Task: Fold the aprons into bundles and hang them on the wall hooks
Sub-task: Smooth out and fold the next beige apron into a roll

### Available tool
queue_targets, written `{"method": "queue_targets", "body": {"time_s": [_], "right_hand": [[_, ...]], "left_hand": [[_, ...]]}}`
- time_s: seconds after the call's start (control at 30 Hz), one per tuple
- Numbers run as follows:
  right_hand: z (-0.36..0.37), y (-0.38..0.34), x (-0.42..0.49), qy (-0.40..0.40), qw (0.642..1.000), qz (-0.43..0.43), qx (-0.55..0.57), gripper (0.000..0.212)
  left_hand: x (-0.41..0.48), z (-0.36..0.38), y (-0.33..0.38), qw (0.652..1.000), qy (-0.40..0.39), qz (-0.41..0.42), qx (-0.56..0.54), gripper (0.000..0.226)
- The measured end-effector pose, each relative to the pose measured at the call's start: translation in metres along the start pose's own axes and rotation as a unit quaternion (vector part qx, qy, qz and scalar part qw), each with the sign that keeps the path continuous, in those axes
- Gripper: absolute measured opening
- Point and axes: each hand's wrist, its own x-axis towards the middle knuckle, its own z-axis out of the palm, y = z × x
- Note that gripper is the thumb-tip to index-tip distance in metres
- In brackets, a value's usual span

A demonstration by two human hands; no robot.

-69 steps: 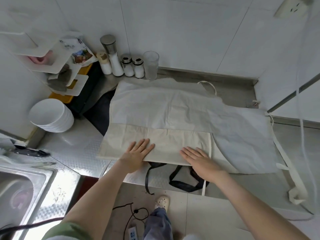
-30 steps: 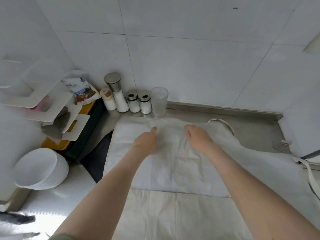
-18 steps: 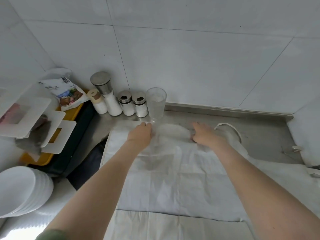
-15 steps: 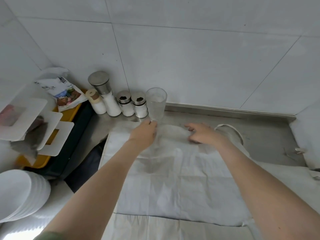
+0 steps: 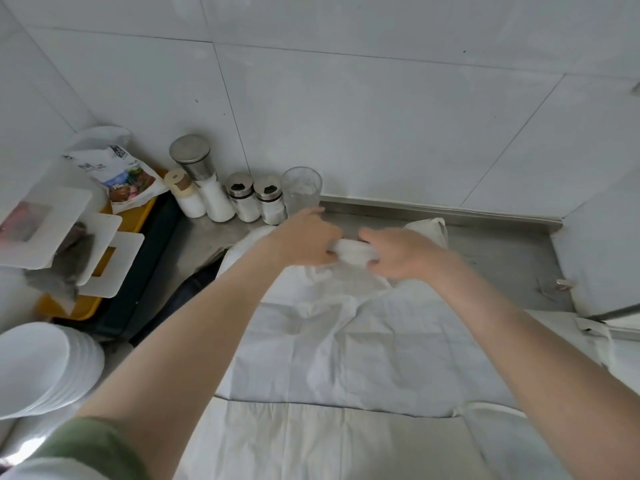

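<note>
A pale tiled wall [image 5: 381, 116] filled the upper half of the frame, and below it a steel counter [image 5: 502, 251] ran across the middle, bare at the right. Most of the counter, from the centre down to the lower edge, was covered by a white apron [image 5: 346, 348] lying flat, creased and puckered toward its far end, with a seam line across the lower third and a creamier cloth layer [image 5: 311, 441] below that. At the centre of the frame the apron's far edge was gathered into a short thick roll [image 5: 351, 251], raised slightly off the counter. The left hand [image 5: 304, 242] gripped the roll's left end and the right hand [image 5: 398, 252] its right end, the fingers of both curled tightly round the cloth. A fabric neck loop [image 5: 429, 230] lay just right of the right hand. At the lower left sat a stack of white bowls [image 5: 38, 368], with a yellow tray [image 5: 69, 306] above it. Along the wall at upper left stood a printed packet [image 5: 121, 176], a tall steel-topped grinder [image 5: 197, 168], two small shakers [image 5: 242, 199] and a clear glass [image 5: 301, 190], the glass just behind the left hand.
</note>
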Motion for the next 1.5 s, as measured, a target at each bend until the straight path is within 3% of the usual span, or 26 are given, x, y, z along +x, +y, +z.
{"method": "queue_targets", "body": {"time_s": [0.17, 0.27, 0.33, 0.43, 0.5, 0.6, 0.63, 0.67, 0.77, 0.83, 0.9, 1.0, 1.07, 1.1, 1.17, 1.23, 1.33, 1.5], "right_hand": [[-0.015, 0.002, -0.032, 0.068, 0.991, 0.025, -0.115, 0.026], [-0.010, -0.006, -0.057, 0.111, 0.986, 0.022, -0.126, 0.026], [0.002, -0.011, -0.073, 0.110, 0.988, 0.019, -0.103, 0.025], [0.024, -0.022, -0.100, 0.023, 0.997, 0.004, -0.075, 0.029], [0.037, -0.031, -0.119, -0.080, 0.995, -0.010, -0.051, 0.037], [0.059, -0.031, -0.137, -0.230, 0.972, 0.031, 0.047, 0.045], [0.066, -0.027, -0.141, -0.228, 0.968, 0.053, 0.094, 0.044], [0.073, -0.020, -0.141, -0.191, 0.968, 0.077, 0.145, 0.041], [0.092, 0.007, -0.140, 0.038, 0.944, 0.201, 0.258, 0.028], [0.100, 0.030, -0.137, 0.152, 0.905, 0.307, 0.253, 0.031], [0.105, 0.046, -0.136, 0.167, 0.865, 0.398, 0.257, 0.050], [0.109, 0.064, -0.128, 0.159, 0.804, 0.465, 0.336, 0.058], [0.113, 0.074, -0.123, 0.158, 0.770, 0.454, 0.419, 0.060], [0.115, 0.075, -0.123, 0.168, 0.734, 0.444, 0.486, 0.058], [0.116, 0.074, -0.121, 0.201, 0.646, 0.399, 0.619, 0.030], [0.117, 0.077, -0.121, 0.236, 0.604, 0.361, 0.670, 0.023], [0.125, 0.083, -0.124, 0.264, 0.578, 0.319, 0.703, 0.016], [0.145, 0.078, -0.141, 0.198, 0.596, 0.324, 0.707, 0.010]], "left_hand": [[-0.037, -0.024, 0.009, 0.995, -0.042, -0.069, 0.053, 0.024], [-0.064, -0.027, 0.018, 0.993, -0.017, -0.104, 0.047, 0.018], [-0.080, -0.022, 0.023, 0.991, -0.031, -0.122, 0.050, 0.029], [-0.109, -0.013, 0.039, 0.988, -0.109, -0.091, 0.062, 0.043], [-0.127, -0.008, 0.052, 0.969, -0.222, -0.113, 0.001, 0.060], [-0.151, -0.002, 0.068, 0.860, -0.392, -0.228, -0.233, 0.068], [-0.154, 0.003, 0.070, 0.847, -0.390, -0.243, -0.269, 0.067], [-0.155, 0.009, 0.070, 0.859, -0.359, -0.248, -0.267, 0.066], [-0.145, 0.033, 0.066, 0.946, -0.175, -0.227, -0.150, 0.043], [-0.136, 0.048, 0.063, 0.968, -0.079, -0.212, -0.107, 0.036], [-0.125, 0.061, 0.059, 0.972, -0.040, -0.223, -0.061, 0.039], [-0.106, 0.076, 0.053, 0.967, -0.012, -0.243, -0.073, 0.033], [-0.097, 0.080, 0.051, 0.962, -0.011, -0.241, -0.129, 0.025], [-0.093, 0.082, 0.051, 0.958, -0.013, -0.237, -0.162, 0.023], [-0.089, 0.084, 0.049, 0.948, -0.014, -0.230, -0.220, 0.021], [-0.089, 0.083, 0.044, 0.943, -0.005, -0.232, -0.238, 0.021], [-0.087, 0.082, 0.030, 0.948, -0.015, -0.252, -0.192, 0.021], [-0.075, 0.083, 0.036, 0.963, -0.008, -0.255, -0.085, 0.029]]}}
